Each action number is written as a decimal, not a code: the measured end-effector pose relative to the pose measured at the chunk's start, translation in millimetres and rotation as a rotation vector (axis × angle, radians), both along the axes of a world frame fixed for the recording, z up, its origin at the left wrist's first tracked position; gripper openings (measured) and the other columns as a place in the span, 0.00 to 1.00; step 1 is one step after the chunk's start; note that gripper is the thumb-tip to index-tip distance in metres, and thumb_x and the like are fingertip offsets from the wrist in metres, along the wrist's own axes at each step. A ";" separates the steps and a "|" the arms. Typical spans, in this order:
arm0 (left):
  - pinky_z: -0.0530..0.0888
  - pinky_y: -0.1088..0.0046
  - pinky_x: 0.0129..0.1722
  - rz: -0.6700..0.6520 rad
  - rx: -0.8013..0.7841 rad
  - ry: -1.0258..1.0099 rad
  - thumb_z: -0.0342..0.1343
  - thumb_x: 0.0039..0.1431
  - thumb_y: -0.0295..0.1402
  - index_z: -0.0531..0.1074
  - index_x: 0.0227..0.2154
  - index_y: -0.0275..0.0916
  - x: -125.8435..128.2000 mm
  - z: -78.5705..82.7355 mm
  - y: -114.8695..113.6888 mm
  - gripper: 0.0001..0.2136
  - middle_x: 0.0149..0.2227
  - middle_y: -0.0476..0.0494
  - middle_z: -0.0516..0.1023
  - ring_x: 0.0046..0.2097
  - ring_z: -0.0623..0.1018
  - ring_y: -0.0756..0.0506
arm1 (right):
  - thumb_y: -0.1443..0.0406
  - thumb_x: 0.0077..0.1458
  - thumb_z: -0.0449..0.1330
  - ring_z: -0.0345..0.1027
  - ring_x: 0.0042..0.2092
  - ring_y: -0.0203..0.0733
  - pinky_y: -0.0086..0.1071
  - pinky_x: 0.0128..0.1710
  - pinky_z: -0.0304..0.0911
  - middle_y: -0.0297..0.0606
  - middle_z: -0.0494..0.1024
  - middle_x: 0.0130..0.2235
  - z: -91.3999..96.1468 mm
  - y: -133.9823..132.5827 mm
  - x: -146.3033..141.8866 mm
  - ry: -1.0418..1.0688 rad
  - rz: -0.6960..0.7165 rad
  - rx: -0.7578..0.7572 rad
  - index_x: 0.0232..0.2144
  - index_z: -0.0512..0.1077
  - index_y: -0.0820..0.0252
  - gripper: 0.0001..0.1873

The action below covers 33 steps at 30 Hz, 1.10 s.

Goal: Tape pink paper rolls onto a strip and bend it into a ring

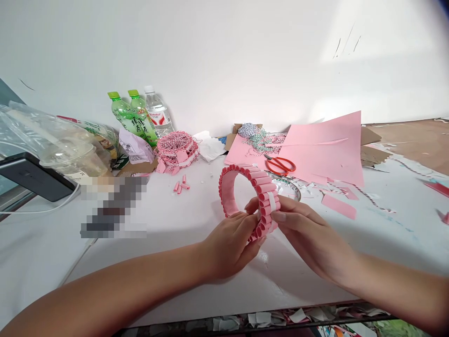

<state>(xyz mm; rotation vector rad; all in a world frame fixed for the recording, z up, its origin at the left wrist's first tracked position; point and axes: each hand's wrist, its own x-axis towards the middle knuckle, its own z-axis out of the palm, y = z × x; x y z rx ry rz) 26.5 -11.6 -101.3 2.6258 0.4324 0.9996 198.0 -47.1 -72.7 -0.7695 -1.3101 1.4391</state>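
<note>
A ring made of rolled pink paper tubes point(264, 181) is held upright above the white table, between both hands. White tape point(272, 202) lies across several tubes on its right side. My left hand point(229, 243) grips the ring's lower edge, its fingers closed and partly inside the ring. On the right side, my right hand point(301, 229) pinches the ring near the tape, thumb on the outer face; some of its fingers are hidden behind the ring. Just behind the ring lies a roll of clear tape point(293, 191), partly covered.
Red-handled scissors point(280, 164) lie on pink paper sheets point(324, 150). Loose small pink rolls point(181, 185) and a pink string-wrapped bundle point(177, 149) sit left of them. Bottles point(158, 114) stand along the wall. A phone point(35, 178) and plastic cup point(72, 157) are far left.
</note>
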 end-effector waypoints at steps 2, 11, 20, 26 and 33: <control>0.72 0.70 0.35 0.001 0.004 -0.002 0.42 0.63 0.28 0.59 0.40 0.39 -0.1 0.4 -0.2 0.04 0.33 0.43 0.73 0.35 0.74 0.45 | 0.63 0.58 0.55 0.67 0.43 0.45 0.39 0.47 0.60 0.34 0.77 0.36 0.1 -0.2 0.3 -0.018 -0.018 -0.023 0.30 0.74 0.53 0.08; 0.72 0.67 0.39 0.010 0.056 0.003 0.43 0.63 0.28 0.60 0.42 0.39 0.5 -0.2 -0.4 0.06 0.34 0.43 0.75 0.36 0.74 0.44 | 0.61 0.58 0.56 0.64 0.46 0.48 0.43 0.53 0.53 0.35 0.75 0.37 3.1 -1.6 -0.5 0.037 -0.045 -0.091 0.29 0.72 0.51 0.07; 0.71 0.69 0.38 0.044 0.072 0.031 0.45 0.62 0.27 0.62 0.40 0.39 0.6 1.0 -0.6 0.05 0.36 0.42 0.76 0.37 0.74 0.44 | 0.64 0.58 0.54 0.64 0.51 0.47 0.41 0.52 0.57 0.35 0.77 0.44 4.9 -2.1 1.8 0.118 0.020 -0.083 0.36 0.76 0.52 0.10; 0.72 0.69 0.38 0.048 0.077 0.032 0.45 0.61 0.27 0.64 0.40 0.39 0.4 0.6 0.5 0.06 0.37 0.41 0.75 0.38 0.73 0.44 | 0.66 0.56 0.56 0.66 0.46 0.45 0.40 0.50 0.57 0.33 0.78 0.41 4.7 -0.5 3.2 0.093 0.003 -0.088 0.34 0.76 0.52 0.09; 0.72 0.69 0.40 0.047 0.058 0.040 0.46 0.61 0.26 0.64 0.41 0.38 0.2 0.8 0.8 0.07 0.39 0.40 0.76 0.40 0.74 0.44 | 0.66 0.58 0.53 0.64 0.54 0.47 0.41 0.53 0.59 0.35 0.78 0.45 3.5 0.4 2.5 0.125 0.038 -0.061 0.36 0.76 0.52 0.11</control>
